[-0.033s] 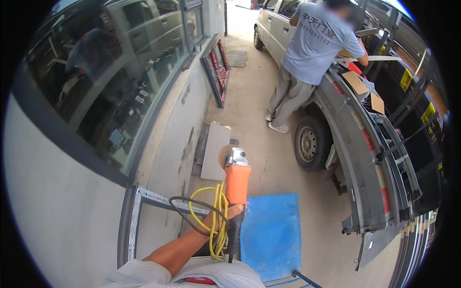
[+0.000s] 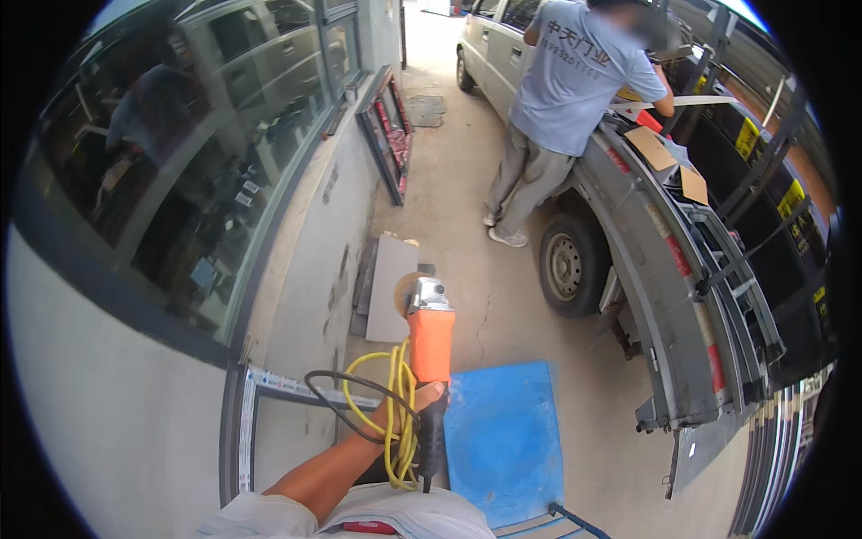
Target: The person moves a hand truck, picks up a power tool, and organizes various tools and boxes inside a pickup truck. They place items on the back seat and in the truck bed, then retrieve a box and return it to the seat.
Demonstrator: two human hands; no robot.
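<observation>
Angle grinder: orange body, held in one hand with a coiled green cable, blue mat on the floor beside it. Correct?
Not quite: the coiled cable is yellow, not green, as the head view shows. The rest stands: the angle grinder has an orange body, one hand holds it with the cable, and a blue mat lies on the floor beside it.

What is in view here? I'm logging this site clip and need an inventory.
angle grinder: one, orange with grey head, held upright at centre
yellow cord: one coil, looped with a black cable beside the hand
blue sheet: one, flat on the ground
grey board: one, leaning at the wall
truck: one, grey, right
co-worker: one, grey shirt, leaning on the truck
left hand: one, gripping the grinder's handle
right hand: not in view
</observation>
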